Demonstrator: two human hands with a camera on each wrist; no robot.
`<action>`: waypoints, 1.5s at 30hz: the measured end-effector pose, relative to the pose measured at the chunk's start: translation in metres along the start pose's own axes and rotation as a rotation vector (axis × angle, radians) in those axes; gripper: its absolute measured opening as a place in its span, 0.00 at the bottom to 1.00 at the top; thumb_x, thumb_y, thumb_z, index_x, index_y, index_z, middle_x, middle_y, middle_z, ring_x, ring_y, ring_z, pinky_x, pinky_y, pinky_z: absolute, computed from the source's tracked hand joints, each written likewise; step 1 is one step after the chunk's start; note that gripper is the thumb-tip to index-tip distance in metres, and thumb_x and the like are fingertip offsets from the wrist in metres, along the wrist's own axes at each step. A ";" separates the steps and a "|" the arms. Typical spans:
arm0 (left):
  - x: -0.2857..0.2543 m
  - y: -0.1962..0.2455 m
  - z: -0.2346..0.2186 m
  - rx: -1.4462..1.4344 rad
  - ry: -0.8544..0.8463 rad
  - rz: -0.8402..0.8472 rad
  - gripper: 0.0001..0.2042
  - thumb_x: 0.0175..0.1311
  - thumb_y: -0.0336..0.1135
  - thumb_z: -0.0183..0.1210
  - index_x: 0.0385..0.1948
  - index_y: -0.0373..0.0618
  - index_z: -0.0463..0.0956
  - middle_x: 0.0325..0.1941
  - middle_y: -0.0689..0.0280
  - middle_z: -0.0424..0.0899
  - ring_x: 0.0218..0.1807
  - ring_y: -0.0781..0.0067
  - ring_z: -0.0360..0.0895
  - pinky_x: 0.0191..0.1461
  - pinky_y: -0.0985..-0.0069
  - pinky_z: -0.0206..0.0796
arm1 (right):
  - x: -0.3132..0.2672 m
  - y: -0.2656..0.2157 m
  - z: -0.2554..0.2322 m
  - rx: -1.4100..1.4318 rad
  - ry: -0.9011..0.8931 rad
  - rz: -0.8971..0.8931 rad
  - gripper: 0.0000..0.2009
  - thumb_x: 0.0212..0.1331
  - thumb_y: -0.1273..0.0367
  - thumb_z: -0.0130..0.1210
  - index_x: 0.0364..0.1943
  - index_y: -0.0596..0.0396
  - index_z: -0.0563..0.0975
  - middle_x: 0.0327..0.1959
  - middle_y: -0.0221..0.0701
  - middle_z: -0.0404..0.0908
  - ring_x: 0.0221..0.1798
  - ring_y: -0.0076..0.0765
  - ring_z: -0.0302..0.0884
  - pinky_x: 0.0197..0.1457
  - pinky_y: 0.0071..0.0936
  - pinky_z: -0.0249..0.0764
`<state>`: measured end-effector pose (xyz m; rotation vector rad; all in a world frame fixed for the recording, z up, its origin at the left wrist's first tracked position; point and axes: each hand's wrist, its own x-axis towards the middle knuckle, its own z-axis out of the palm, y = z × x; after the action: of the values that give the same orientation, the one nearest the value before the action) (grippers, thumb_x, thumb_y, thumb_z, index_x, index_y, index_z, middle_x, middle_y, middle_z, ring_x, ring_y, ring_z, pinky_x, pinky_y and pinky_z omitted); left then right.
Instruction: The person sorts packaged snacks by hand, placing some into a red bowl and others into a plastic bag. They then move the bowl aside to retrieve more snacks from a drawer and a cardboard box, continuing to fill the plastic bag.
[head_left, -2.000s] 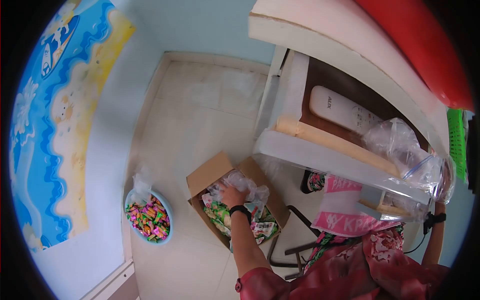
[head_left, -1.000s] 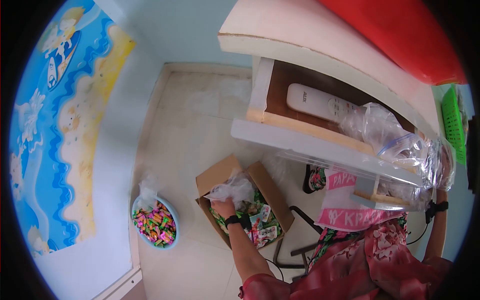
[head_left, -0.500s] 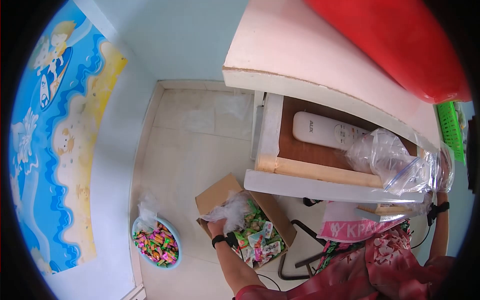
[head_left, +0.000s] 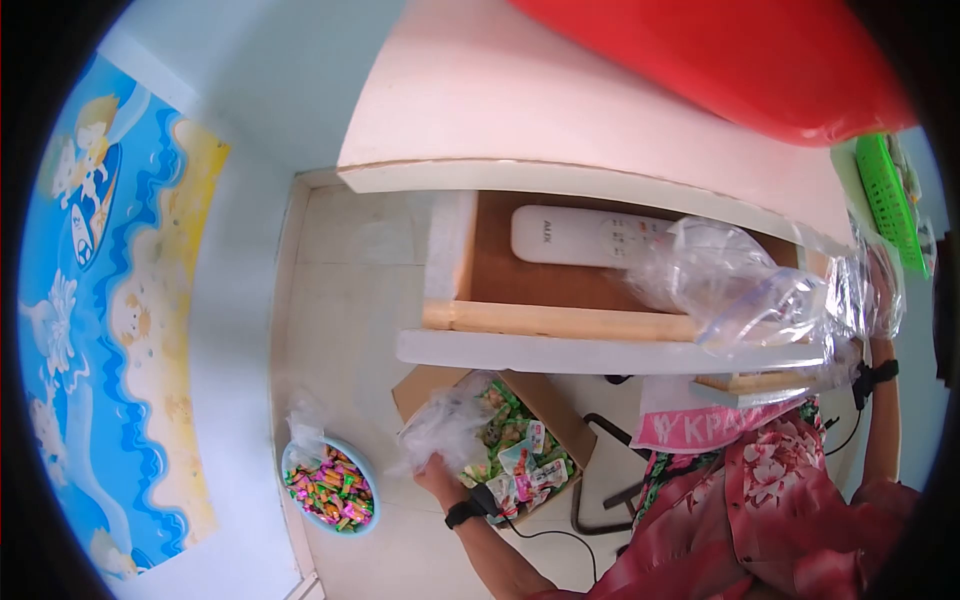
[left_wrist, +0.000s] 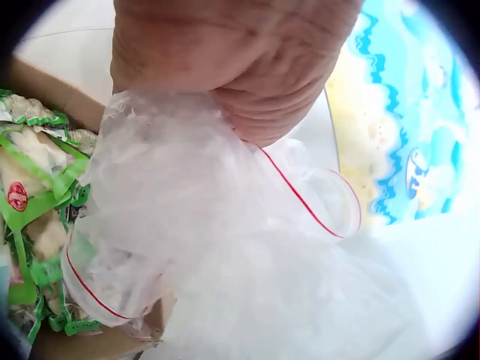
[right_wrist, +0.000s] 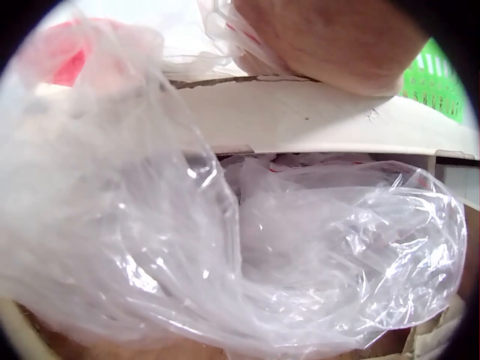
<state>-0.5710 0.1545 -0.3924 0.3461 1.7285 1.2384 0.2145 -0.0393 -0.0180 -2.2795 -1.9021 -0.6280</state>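
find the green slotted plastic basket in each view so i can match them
Head: green slotted plastic basket near the right edge, upper half.
Left wrist: not in it.
Right wrist: basket at upper right.
Landmark these two share: the bare right hand, below the basket in head, beside it in right wrist.

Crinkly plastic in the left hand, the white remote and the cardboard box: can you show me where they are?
Crinkly plastic (left_wrist: 199,214): left wrist view, on its cloudy middle.
White remote (head_left: 582,238): head view, middle of its body.
Cardboard box (head_left: 554,409): head view, bare brown side.
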 end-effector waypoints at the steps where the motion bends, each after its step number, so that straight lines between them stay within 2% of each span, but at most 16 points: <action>1: -0.007 0.007 -0.006 -0.072 0.002 -0.015 0.17 0.50 0.18 0.60 0.44 0.30 0.81 0.44 0.59 0.86 0.44 0.65 0.84 0.47 0.68 0.77 | 0.008 0.004 -0.004 -0.060 -0.051 -0.116 0.26 0.57 0.55 0.65 0.57 0.53 0.81 0.63 0.46 0.80 0.71 0.62 0.71 0.75 0.59 0.65; 3: -0.007 -0.005 -0.048 0.005 -0.066 0.081 0.12 0.58 0.24 0.60 0.44 0.33 0.77 0.42 0.59 0.84 0.43 0.63 0.83 0.47 0.67 0.78 | 0.004 -0.004 -0.008 -0.085 -0.084 -0.079 0.26 0.57 0.55 0.65 0.57 0.53 0.81 0.63 0.46 0.80 0.70 0.60 0.71 0.74 0.58 0.66; 5: -0.025 0.001 -0.064 0.037 -0.067 0.099 0.12 0.59 0.24 0.60 0.45 0.33 0.77 0.43 0.59 0.84 0.43 0.63 0.83 0.47 0.66 0.78 | 0.003 -0.006 -0.006 -0.058 -0.061 -0.038 0.25 0.57 0.56 0.64 0.57 0.53 0.81 0.61 0.45 0.80 0.67 0.58 0.72 0.70 0.54 0.67; 9: -0.075 0.035 -0.055 0.089 -0.032 0.127 0.13 0.59 0.24 0.60 0.46 0.33 0.76 0.44 0.58 0.83 0.44 0.62 0.83 0.48 0.66 0.78 | -0.003 -0.008 0.005 0.004 -0.012 0.034 0.23 0.58 0.60 0.63 0.57 0.54 0.80 0.58 0.43 0.79 0.61 0.52 0.74 0.63 0.48 0.70; 14: -0.131 0.070 -0.011 0.192 -0.060 0.234 0.13 0.60 0.25 0.60 0.47 0.33 0.76 0.45 0.57 0.83 0.44 0.62 0.83 0.49 0.65 0.78 | -0.008 -0.020 0.010 0.131 0.043 0.131 0.20 0.60 0.64 0.61 0.56 0.54 0.80 0.54 0.40 0.79 0.54 0.45 0.76 0.55 0.39 0.73; 18: -0.173 0.091 0.043 0.270 -0.140 0.347 0.14 0.60 0.25 0.60 0.47 0.33 0.75 0.46 0.57 0.82 0.45 0.61 0.83 0.49 0.65 0.79 | 0.006 -0.039 0.009 0.495 0.121 0.357 0.18 0.61 0.68 0.59 0.56 0.55 0.80 0.51 0.39 0.79 0.48 0.39 0.78 0.47 0.32 0.76; 20: -0.199 0.096 0.074 0.299 -0.194 0.399 0.14 0.61 0.25 0.60 0.48 0.33 0.75 0.47 0.56 0.82 0.45 0.61 0.83 0.49 0.65 0.79 | 0.021 -0.066 -0.004 0.745 0.163 0.522 0.15 0.65 0.66 0.59 0.54 0.54 0.80 0.46 0.34 0.81 0.42 0.27 0.78 0.41 0.25 0.75; 22: -0.228 0.099 0.105 0.319 -0.245 0.454 0.14 0.61 0.25 0.60 0.48 0.33 0.74 0.47 0.56 0.82 0.45 0.61 0.83 0.50 0.65 0.79 | 0.016 -0.058 0.004 0.811 0.182 0.546 0.14 0.69 0.65 0.59 0.53 0.55 0.80 0.41 0.29 0.83 0.37 0.19 0.78 0.38 0.18 0.75; 26: -0.275 0.108 0.148 0.343 -0.320 0.557 0.15 0.61 0.26 0.60 0.49 0.33 0.74 0.48 0.56 0.82 0.46 0.60 0.83 0.50 0.64 0.79 | 0.006 -0.066 -0.015 1.372 0.312 0.561 0.13 0.69 0.68 0.60 0.54 0.58 0.81 0.43 0.31 0.85 0.41 0.21 0.80 0.44 0.20 0.79; 30: -0.315 0.117 0.174 0.348 -0.369 0.659 0.15 0.62 0.26 0.60 0.50 0.33 0.73 0.49 0.55 0.81 0.46 0.60 0.82 0.51 0.64 0.79 | -0.030 -0.045 -0.016 1.137 0.233 0.672 0.11 0.73 0.74 0.52 0.55 0.60 0.79 0.44 0.33 0.85 0.44 0.27 0.84 0.50 0.24 0.81; 33: -0.345 0.120 0.189 0.343 -0.405 0.713 0.16 0.62 0.26 0.60 0.51 0.33 0.73 0.50 0.54 0.81 0.47 0.59 0.82 0.51 0.63 0.79 | -0.063 -0.053 -0.043 1.324 0.495 0.887 0.09 0.73 0.74 0.53 0.52 0.60 0.80 0.43 0.31 0.85 0.45 0.27 0.83 0.51 0.24 0.80; 34: -0.354 0.121 0.194 0.345 -0.413 0.736 0.16 0.63 0.26 0.60 0.51 0.33 0.72 0.50 0.54 0.81 0.47 0.59 0.82 0.51 0.63 0.79 | -0.076 -0.054 -0.050 1.337 0.515 0.889 0.08 0.72 0.71 0.56 0.49 0.59 0.80 0.44 0.31 0.85 0.46 0.26 0.83 0.52 0.25 0.79; 37: -0.381 0.123 0.206 0.345 -0.433 0.812 0.16 0.63 0.27 0.60 0.51 0.33 0.72 0.51 0.54 0.81 0.47 0.59 0.82 0.52 0.63 0.80 | -0.088 -0.078 -0.080 1.491 0.391 0.531 0.15 0.67 0.68 0.63 0.55 0.59 0.80 0.48 0.34 0.85 0.49 0.30 0.83 0.53 0.28 0.79; 39: -0.399 0.128 0.216 0.357 -0.454 0.870 0.16 0.63 0.27 0.60 0.52 0.33 0.72 0.51 0.54 0.80 0.48 0.58 0.82 0.52 0.63 0.80 | -0.082 -0.079 -0.097 1.260 0.219 0.077 0.25 0.62 0.64 0.70 0.62 0.58 0.78 0.53 0.37 0.84 0.54 0.35 0.82 0.57 0.33 0.79; 41: -0.414 0.132 0.223 0.357 -0.476 0.919 0.17 0.64 0.27 0.60 0.52 0.33 0.71 0.52 0.53 0.80 0.48 0.58 0.82 0.52 0.63 0.80 | -0.082 -0.100 -0.092 1.508 0.213 0.018 0.30 0.60 0.62 0.72 0.66 0.56 0.77 0.57 0.38 0.83 0.58 0.37 0.81 0.58 0.34 0.79; 45: -0.441 0.139 0.236 0.359 -0.498 1.011 0.17 0.64 0.27 0.60 0.53 0.33 0.71 0.53 0.53 0.80 0.48 0.58 0.82 0.53 0.62 0.80 | -0.091 -0.111 -0.092 1.793 0.001 0.114 0.24 0.66 0.65 0.67 0.64 0.57 0.78 0.56 0.37 0.85 0.57 0.34 0.82 0.58 0.32 0.78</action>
<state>-0.1925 0.0546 -0.0517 1.7393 1.3140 1.3126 0.0736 -0.1301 0.0113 -1.0453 -1.1775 0.8296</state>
